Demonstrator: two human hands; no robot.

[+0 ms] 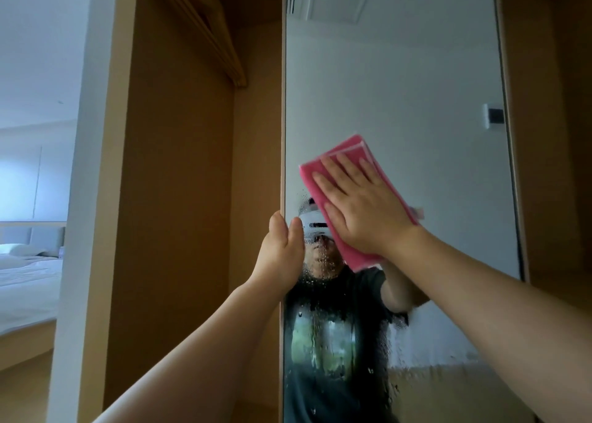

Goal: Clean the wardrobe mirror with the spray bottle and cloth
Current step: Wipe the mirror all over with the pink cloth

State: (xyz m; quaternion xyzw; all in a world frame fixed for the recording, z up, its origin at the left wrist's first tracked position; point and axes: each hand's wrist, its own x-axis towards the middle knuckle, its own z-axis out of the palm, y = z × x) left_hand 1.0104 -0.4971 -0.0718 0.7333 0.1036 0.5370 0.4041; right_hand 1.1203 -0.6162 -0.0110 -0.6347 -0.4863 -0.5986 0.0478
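The right grip (362, 204), fingers flat and spread, presses the pink cloth (349, 148) against the mirror (400, 86), whose unwiped droplets (320, 294) lie below and leftward, nearer the left grip (280, 249) clasping the mirror's edge.

Soft daylight from left room (32, 134), wardrobe interior (179, 166) dim. Slight overall softness, wide-angle bending at edges, no hard glare.

The left arm (198, 342) reaches up to the left hand (282, 249), which clasps the mirror edge (283, 166) with thumb in front and fingers wrapped behind, while the right arm (496, 310) extends to the right hand (362, 204), flat with fingers straight and spread, pressing the cloth (352, 145).
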